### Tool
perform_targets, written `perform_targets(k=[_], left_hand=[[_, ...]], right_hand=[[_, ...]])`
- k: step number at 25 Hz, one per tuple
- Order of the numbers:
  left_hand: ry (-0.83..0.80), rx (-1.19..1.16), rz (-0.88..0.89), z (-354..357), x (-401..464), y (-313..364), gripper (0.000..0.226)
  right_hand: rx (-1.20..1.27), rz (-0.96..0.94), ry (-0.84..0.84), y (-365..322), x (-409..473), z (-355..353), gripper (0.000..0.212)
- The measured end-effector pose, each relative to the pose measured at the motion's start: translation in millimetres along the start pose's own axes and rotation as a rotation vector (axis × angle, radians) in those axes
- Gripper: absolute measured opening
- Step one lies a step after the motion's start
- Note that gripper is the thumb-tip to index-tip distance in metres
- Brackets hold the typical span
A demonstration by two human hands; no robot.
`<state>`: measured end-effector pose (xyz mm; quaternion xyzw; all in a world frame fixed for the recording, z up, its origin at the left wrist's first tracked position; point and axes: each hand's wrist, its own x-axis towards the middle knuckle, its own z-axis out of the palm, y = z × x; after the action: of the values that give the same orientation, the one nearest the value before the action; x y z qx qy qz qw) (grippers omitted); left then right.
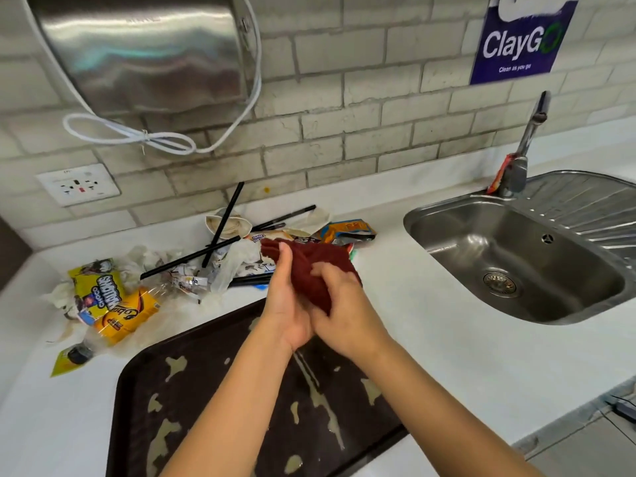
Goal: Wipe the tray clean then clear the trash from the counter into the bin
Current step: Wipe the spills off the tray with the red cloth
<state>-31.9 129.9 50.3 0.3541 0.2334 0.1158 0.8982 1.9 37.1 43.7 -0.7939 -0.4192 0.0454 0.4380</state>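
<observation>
Left hand: the left hand was raised above the far end of the tray, palm turned inward, thumb up along the cloth and fingers wrapped behind it, gripping it.
Right hand: the right hand met the left at the heel, its fingers curled over the near side of the cloth, also gripping it.
Cloth: a dark red cloth was bunched between both hands, held in the air clear of the tray.
Forearms: both bare forearms came up from the bottom edge and crossed over the tray.
Tray: the dark brown tray lay flat on the counter at the near edge, smeared with pale patches and a long pale streak.
Trash: a heap of trash sat on the counter beyond the tray, toward the wall: yellow snack wrappers, crumpled tissue, black straws, a paper cup and a crushed clear bottle.
Counter: the white counter ran from the left corner to the sink.
Sink: a steel sink with a drainboard and tap was set into the counter on the right.
Wall: pale brick tiles carried a steel dispenser with a looped white cord, a wall socket and a blue "ClayGo" sign.
</observation>
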Motion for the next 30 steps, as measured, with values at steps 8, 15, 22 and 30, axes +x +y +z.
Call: perform_targets(k=[8, 15, 22, 30], left_hand=[[0.383, 0.218, 0.134, -46, 27, 30, 0.04], [0.614, 1.566, 0.64, -65, 58, 2, 0.053], [0.395, 2.106, 0.074, -75, 90, -42, 0.066], [0.226, 2.124, 0.104, -66, 89, -47, 0.061]], right_hand=[[0.032, 0.43, 0.187, 82, 4, -3, 0.026], [-0.359, 0.516, -0.192, 137, -27, 13, 0.034], [-0.29, 0.414, -0.223, 145, -34, 5, 0.04], [-0.21, 0.388, -0.173, 152, -33, 6, 0.037]])
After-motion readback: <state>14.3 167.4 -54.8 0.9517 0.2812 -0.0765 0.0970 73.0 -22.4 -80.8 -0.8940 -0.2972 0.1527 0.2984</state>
